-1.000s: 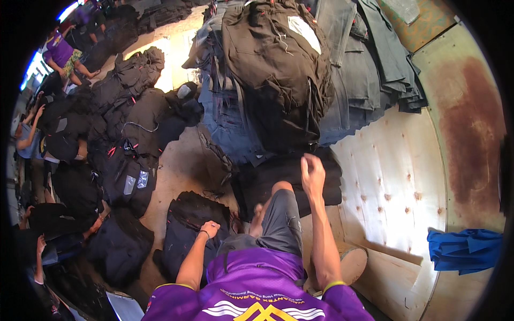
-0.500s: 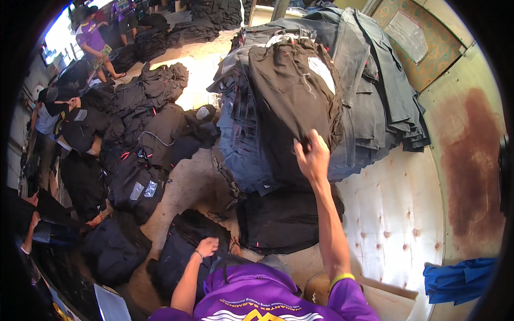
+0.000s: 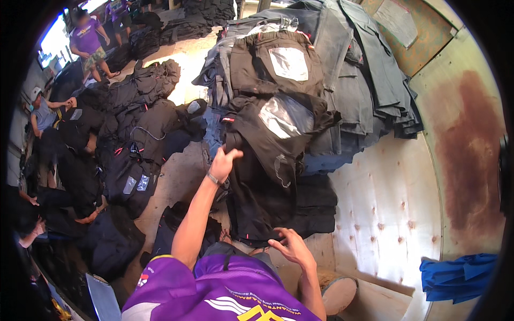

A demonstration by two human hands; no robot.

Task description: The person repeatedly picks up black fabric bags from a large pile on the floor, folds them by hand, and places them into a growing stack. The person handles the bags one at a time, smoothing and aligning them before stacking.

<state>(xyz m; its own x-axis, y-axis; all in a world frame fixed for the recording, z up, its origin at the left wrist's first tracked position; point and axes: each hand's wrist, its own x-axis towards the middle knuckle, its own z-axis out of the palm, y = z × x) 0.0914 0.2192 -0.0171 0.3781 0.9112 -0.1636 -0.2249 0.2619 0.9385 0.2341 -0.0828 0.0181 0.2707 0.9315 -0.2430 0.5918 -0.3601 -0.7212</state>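
Note:
A pair of black trousers (image 3: 257, 184) hangs off the front of a tall heap, its upper part on the heap and its lower end over a stack of folded black garments (image 3: 316, 198). A shiny clear plastic packet (image 3: 281, 116) lies on it, and a pale cord dangles below. My left hand (image 3: 224, 165) is at the trousers' left edge, fingers apart; whether it touches the cloth I cannot tell. By the lower end is my right hand (image 3: 293, 247), thumb and fingers spread. Another pair of black trousers (image 3: 246, 64) with a plastic packet lies higher on the heap.
Grey jeans (image 3: 369, 80) are piled on the heap's right. Dark garments (image 3: 134, 117) cover the floor at left, where a person in a cap (image 3: 43, 115) sits. Another person (image 3: 88, 40) stands far left. Blue cloth (image 3: 458, 278) lies at lower right beside a stained wall panel (image 3: 471, 160).
The black trousers have come down off the heap toward me, uncovering another pair. My left hand has moved up to their edge; my right hand has dropped from the heap to their lower end.

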